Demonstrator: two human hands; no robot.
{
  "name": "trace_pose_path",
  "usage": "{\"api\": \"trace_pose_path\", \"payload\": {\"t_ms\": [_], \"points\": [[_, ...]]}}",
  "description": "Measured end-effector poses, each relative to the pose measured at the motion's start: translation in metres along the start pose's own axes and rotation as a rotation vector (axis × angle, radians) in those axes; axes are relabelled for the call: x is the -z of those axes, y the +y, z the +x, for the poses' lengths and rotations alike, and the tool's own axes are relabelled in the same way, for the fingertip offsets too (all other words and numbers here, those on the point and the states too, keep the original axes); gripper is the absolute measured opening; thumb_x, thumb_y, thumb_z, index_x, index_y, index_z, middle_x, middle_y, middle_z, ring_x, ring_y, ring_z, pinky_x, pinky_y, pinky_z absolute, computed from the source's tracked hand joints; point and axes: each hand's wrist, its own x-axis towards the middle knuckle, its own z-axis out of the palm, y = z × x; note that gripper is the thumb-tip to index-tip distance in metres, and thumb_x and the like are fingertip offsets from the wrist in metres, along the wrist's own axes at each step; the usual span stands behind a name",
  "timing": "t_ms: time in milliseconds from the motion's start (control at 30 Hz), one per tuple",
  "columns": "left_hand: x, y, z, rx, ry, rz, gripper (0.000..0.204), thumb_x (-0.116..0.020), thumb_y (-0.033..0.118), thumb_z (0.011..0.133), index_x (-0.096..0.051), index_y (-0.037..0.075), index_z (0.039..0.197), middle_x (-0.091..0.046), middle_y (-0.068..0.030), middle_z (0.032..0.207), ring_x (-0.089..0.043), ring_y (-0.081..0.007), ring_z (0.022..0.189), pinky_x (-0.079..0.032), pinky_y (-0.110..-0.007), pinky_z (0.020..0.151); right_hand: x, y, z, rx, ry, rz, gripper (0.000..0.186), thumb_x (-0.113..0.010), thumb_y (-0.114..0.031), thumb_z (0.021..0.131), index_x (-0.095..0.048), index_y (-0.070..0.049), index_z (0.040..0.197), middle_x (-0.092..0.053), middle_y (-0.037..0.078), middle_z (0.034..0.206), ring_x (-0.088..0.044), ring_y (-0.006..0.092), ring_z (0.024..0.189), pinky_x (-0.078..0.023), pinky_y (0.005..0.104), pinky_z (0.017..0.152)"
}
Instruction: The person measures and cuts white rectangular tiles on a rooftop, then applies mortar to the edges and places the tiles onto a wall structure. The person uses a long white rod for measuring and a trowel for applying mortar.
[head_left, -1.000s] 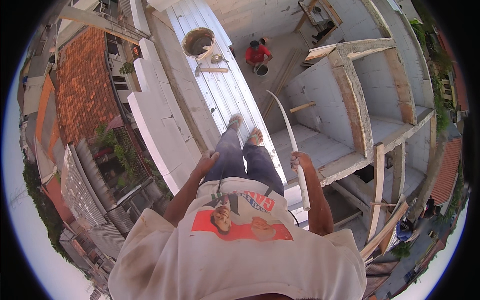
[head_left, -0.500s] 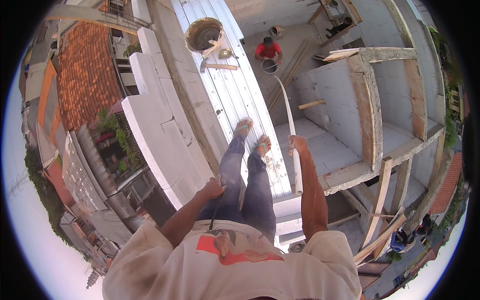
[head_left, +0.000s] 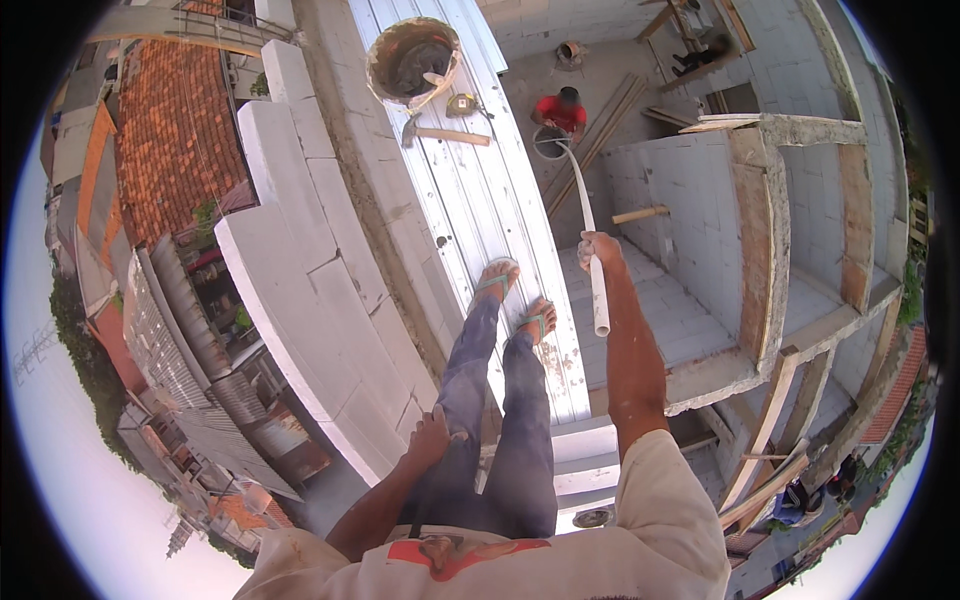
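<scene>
My right hand [head_left: 600, 250] is closed round a long white pipe [head_left: 601, 300], near its lower part. The pipe slants down and away, its far end at the rim of a bucket [head_left: 549, 142] below. A person in a red shirt [head_left: 562, 112] crouches over that bucket. My left hand [head_left: 430, 438] rests by my left thigh with curled fingers; what they hold, if anything, is hidden. Ahead of my sandalled feet, on a ribbed metal sheet [head_left: 480, 200], lie a hammer [head_left: 452, 136], a tape measure [head_left: 462, 105] and a mortar-crusted bucket [head_left: 412, 65].
White block wall [head_left: 300, 300] runs along my left, with tiled roofs [head_left: 180, 140] beyond and below. To my right the sheet's edge drops to a lower room with planks [head_left: 610, 125]. Concrete beams and columns [head_left: 765, 240] frame the right side.
My right hand has moved farther out with the pipe, whose far end now meets the bucket held by the person below. My left hand has shifted slightly along my thigh.
</scene>
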Motion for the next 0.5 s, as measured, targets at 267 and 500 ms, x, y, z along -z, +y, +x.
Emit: {"api": "trace_pose_path", "payload": {"t_ms": [267, 500], "points": [[0.027, 0.01, 0.001, 0.009, -0.035, -0.107, 0.095, -0.075, 0.061, 0.091, -0.035, 0.002, 0.154, -0.055, -0.0301, 0.138, -0.058, -0.0533, 0.129, -0.049, -0.064, 0.105, 0.038, 0.032, -0.036, -0.153, -0.101, 0.206, 0.015, -0.062, -0.012, 0.103, -0.05, -0.012, 0.095, -0.046, -0.004, 0.067, -0.043, 0.0069, 0.048, -0.036, 0.0267, 0.042], [0.092, 0.086, 0.041, -0.307, 0.385, -0.463, 0.075, -0.075, 0.043, 0.093, -0.05, -0.001, 0.149, -0.057, -0.0262, 0.143, -0.051, -0.0446, 0.138, -0.043, -0.053, 0.115, 0.04, -0.003, -0.266, -0.059, -0.093, -0.128, 0.012, -0.066, -0.017, 0.103, -0.057, -0.01, 0.102, -0.049, -0.003, 0.072, -0.045, 0.0066, 0.048, -0.036, 0.0258, 0.04]]}}
